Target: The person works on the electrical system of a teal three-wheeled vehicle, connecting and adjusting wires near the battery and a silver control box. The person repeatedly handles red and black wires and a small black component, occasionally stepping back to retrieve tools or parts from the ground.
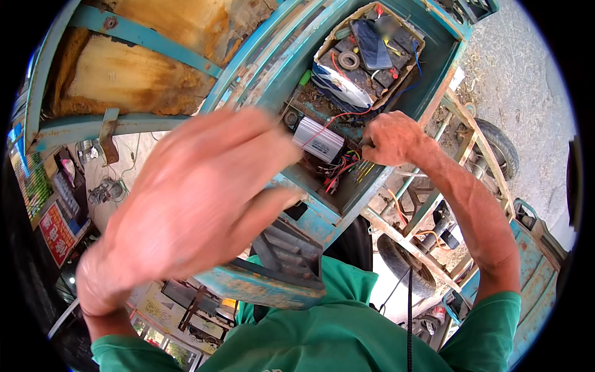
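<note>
My left hand [198,192], large and blurred, is raised over the left side of the teal metal box [427,99]. Its thumb stands apart from the fingers, and nothing shows between them. Inside the box lies a silver finned controller [319,140] with a bundle of coloured wires [348,162] at its lower right end. Beside those wires is my right hand [392,139], its fingers curled and pinched together. What the fingertips hold is hidden. A red wire [331,121] runs across the controller toward a worn carton [347,87].
In the carton lie a dark phone [372,44], a roll of tape [348,60] and dark battery-like blocks. Left of the box is a rusty teal frame with stained board [130,74]. At right are a pale metal frame [465,124] and wheels [496,147]. A black cord [409,322] hangs in front.
</note>
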`<state>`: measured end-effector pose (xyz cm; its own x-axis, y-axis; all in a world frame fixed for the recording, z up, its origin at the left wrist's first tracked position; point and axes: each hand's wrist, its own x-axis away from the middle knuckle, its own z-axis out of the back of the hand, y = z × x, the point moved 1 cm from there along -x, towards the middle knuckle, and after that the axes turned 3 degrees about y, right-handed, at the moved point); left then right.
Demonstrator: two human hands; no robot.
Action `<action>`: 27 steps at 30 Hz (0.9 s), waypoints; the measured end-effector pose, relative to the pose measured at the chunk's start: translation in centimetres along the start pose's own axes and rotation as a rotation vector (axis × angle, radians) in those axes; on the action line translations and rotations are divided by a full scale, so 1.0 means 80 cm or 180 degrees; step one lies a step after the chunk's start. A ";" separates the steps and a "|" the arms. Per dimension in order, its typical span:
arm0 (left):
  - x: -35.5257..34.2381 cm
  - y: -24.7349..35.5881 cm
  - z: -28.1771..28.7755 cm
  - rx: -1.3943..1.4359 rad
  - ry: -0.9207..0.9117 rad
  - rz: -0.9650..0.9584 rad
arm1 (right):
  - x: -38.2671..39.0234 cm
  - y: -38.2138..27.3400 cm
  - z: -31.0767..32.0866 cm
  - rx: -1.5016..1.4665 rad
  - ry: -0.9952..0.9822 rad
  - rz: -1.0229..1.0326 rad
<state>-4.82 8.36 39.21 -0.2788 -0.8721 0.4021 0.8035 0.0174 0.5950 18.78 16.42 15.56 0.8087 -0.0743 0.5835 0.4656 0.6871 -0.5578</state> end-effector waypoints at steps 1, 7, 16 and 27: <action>0.024 0.002 0.000 0.0033 0.0178 0.0200 | 0.001 0.002 -0.002 -0.0008 0.0005 0.0006; 0.116 -0.004 -0.022 0.0147 0.1462 0.1063 | -0.012 -0.006 0.005 0.0060 0.0101 0.0223; 0.133 -0.040 -0.035 0.0720 0.2920 -0.0060 | 0.019 0.033 -0.064 0.1039 0.0249 0.0219; 0.174 -0.044 -0.136 0.1359 0.5326 -0.0993 | 0.029 -0.019 -0.083 -0.0035 0.0591 -0.0445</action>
<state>-5.78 -9.12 35.16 0.6315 -0.3832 -0.6741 0.5716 -0.3573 0.7386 22.36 10.43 13.82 0.7877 -0.3006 0.5377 0.5809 0.6529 -0.4861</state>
